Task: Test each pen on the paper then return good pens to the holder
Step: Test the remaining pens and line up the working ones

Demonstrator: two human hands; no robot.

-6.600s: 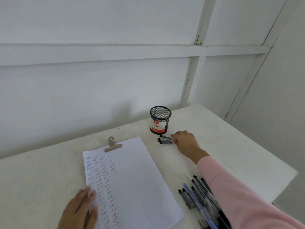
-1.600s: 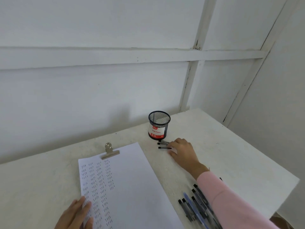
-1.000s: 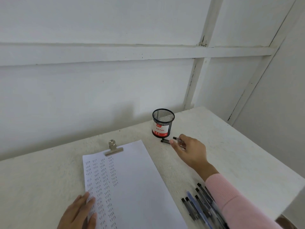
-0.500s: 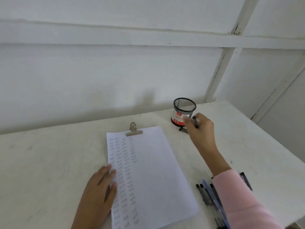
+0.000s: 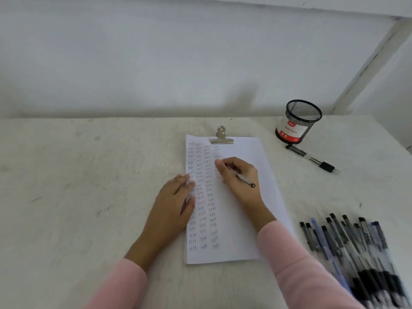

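A white sheet of paper (image 5: 240, 219) with columns of small pen marks lies on the table under a metal clip (image 5: 221, 137). My right hand (image 5: 239, 178) grips a pen (image 5: 245, 181) over the upper middle of the sheet; its tip is hidden by my fingers. My left hand (image 5: 176, 202) rests flat on the sheet's left edge. The black mesh pen holder (image 5: 297, 121) stands upright at the back right. Pens (image 5: 311, 159) lie on the table just in front of it.
A pile of several black and blue pens (image 5: 354, 248) lies at the right near the table's front edge. A white wall runs behind the table (image 5: 89, 186), with a slanted white beam (image 5: 370, 63) at the far right.
My right hand picked a pen up from beside the holder and brought it left and nearer, over the paper. The camera tilted down and to the left. My left hand stayed on the sheet.
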